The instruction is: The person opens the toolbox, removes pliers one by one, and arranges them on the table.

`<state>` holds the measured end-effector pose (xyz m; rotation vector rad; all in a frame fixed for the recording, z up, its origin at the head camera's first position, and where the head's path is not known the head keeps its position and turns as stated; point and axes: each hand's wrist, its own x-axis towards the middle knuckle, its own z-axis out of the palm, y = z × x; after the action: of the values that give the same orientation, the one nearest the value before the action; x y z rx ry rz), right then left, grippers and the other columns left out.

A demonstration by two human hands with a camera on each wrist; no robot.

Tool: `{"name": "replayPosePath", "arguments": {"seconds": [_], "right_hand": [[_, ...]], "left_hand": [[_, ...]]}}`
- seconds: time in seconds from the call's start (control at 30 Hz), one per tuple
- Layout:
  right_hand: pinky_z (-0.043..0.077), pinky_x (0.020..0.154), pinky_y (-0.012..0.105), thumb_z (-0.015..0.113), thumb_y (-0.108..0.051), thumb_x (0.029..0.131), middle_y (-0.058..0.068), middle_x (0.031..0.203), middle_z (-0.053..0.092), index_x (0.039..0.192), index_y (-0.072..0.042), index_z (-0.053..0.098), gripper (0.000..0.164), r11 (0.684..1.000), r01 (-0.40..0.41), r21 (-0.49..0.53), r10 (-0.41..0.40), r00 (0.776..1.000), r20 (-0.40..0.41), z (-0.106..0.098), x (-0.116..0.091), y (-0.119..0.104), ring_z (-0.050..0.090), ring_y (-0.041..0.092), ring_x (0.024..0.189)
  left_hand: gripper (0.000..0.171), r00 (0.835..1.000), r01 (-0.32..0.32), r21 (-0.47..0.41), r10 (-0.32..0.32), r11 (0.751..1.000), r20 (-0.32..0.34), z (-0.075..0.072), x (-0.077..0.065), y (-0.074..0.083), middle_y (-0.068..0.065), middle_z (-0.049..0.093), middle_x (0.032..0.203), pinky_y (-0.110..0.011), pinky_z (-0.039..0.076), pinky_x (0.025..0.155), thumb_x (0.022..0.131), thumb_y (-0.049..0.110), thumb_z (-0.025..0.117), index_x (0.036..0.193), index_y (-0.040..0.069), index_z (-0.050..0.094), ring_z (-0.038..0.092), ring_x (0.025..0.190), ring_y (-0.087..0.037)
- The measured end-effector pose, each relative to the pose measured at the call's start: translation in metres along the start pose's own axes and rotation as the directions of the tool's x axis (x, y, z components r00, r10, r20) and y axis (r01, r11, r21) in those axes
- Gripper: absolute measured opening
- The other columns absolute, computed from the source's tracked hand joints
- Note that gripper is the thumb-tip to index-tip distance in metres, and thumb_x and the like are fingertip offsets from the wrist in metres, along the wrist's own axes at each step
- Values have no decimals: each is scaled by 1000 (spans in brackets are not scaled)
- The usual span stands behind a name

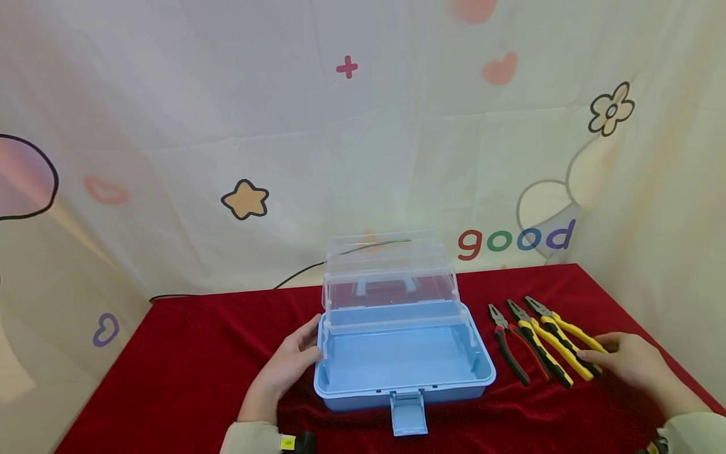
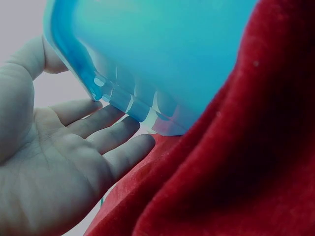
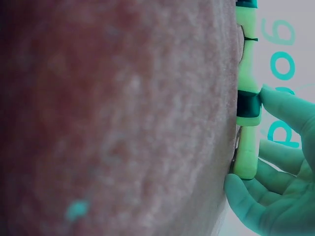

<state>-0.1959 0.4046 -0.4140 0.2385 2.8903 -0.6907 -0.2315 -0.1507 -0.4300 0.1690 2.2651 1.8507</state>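
A light blue plastic toolbox (image 1: 397,362) stands with its clear lid (image 1: 391,284) raised and its front latch (image 1: 409,416) hanging down. My left hand (image 1: 290,362) is at its left side; in the left wrist view the fingers (image 2: 115,132) lie fairly straight along the wall, with the thumb near the rim. Right of the box lie three pliers in a row. Over the handles of the rightmost yellow-and-black pliers (image 1: 578,331) is my right hand (image 1: 632,362), thumb on one handle and fingers around the other. Those pliers lie on the cloth.
Beside them are another yellow-and-black pair of pliers (image 1: 553,345) and a red-and-black pair (image 1: 510,358). Dark red cloth (image 1: 198,366) covers the table. A patterned white curtain (image 1: 368,139) hangs behind, with a thin black cable (image 1: 303,272) along the back edge.
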Motion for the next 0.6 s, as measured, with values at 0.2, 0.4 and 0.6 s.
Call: {"name": "replayPosePath", "arguments": {"seconds": [0.2,0.4,0.6], "right_hand": [[50,68,40,67,-59,75,34,105,59,116,19,53,89,1000,-12,5,12,1000,-4,-1,0,0,57,31,85],[49,66,36,63,-54,81,32,102,61,115,20,53,82,1000,-10,1,10,1000,6,1,-2,-4,57,28,83],[51,70,43,57,-48,87,35,108,58,118,22,49,77,999,29,-33,-29,1000,-8,1,-2,-13,57,37,88]], "left_hand": [[76,1000,4,-1,-4,1000,1,1,2,0,-10,39,149,-49,42,103,77,6,58,148,14,31,42,133,-34],[76,1000,10,0,-10,1000,3,1,1,-2,-10,38,149,-50,40,104,78,6,58,149,13,30,41,134,-34],[76,1000,-12,6,12,1000,21,-1,1,-2,-10,36,151,-49,41,105,79,6,55,150,13,27,40,135,-34]]}}
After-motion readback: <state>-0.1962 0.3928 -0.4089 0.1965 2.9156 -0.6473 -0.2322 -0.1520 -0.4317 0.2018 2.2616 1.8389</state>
